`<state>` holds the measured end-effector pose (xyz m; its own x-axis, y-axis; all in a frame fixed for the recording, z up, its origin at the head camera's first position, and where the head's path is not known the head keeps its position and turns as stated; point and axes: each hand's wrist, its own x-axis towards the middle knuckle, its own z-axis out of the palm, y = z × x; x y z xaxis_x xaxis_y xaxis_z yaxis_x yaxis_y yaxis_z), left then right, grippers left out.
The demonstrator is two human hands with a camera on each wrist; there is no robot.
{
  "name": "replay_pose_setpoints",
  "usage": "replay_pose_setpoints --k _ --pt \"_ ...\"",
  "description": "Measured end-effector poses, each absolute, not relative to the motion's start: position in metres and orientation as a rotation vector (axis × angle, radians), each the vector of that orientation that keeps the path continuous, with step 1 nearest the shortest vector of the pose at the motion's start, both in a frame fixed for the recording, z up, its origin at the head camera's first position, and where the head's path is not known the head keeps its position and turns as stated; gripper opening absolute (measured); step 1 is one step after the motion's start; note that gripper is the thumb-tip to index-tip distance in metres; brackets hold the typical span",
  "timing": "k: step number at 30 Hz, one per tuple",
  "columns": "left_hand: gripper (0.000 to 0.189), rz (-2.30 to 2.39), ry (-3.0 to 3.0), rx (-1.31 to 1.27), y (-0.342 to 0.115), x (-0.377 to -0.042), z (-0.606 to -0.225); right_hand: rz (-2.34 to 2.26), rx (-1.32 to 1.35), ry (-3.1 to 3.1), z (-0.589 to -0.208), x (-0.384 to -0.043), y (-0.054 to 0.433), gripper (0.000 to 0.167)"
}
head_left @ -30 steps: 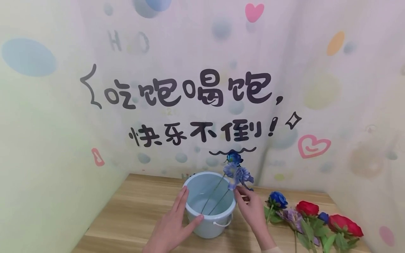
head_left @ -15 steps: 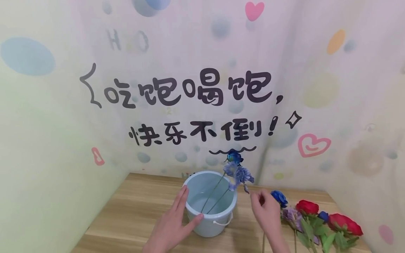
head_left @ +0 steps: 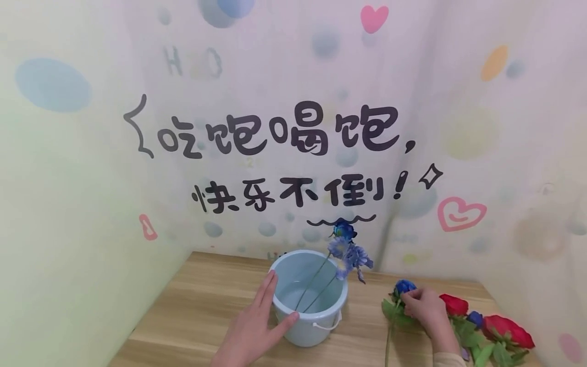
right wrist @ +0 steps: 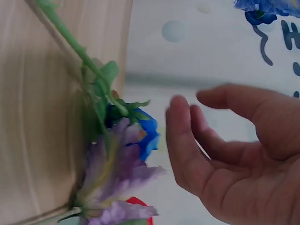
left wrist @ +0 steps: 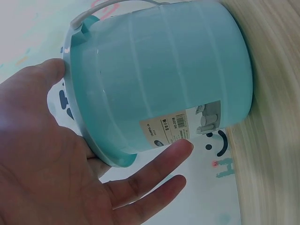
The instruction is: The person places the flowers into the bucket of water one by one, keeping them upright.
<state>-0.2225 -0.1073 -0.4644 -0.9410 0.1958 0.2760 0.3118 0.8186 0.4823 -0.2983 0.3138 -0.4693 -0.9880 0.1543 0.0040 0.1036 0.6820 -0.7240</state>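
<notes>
A light blue bucket stands on the wooden table. My left hand holds its rim, thumb on the near side and fingers at the left. Leaning in the bucket are thin stems bearing a blue rose and pale blue flowers. To the right, my right hand overlaps a loose blue rose on the table. In the right wrist view a gap shows between thumb and fingers, with nothing held; that rose's green stem and a purple flower lie beside the hand.
Past my right hand lie red flowers with green leaves and a small dark blue bloom. The bucket's white handle hangs down at its right side. A printed curtain with black lettering rises behind the table.
My right hand has moved right, from the flowers at the bucket's rim to the loose blue rose. The left hand stays at the rim. The flowers in the bucket keep their lean.
</notes>
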Motion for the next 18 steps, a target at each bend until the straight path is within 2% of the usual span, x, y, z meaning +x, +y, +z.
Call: replay_pose_setpoints --k 6,12,18 --pt "0.099 -0.795 -2.792 -0.393 -0.108 -0.223 -0.466 1.063 -0.149 -2.893 -0.488 -0.308 0.312 0.029" --pt "0.099 -0.814 -2.787 -0.398 -0.109 -0.221 -0.467 0.932 -0.155 -2.923 -0.497 -0.310 0.300 0.045" --pt "0.099 -0.814 -2.791 -0.389 -0.108 -0.222 -0.467 0.930 -0.206 -2.979 -0.502 -0.314 0.296 0.039"
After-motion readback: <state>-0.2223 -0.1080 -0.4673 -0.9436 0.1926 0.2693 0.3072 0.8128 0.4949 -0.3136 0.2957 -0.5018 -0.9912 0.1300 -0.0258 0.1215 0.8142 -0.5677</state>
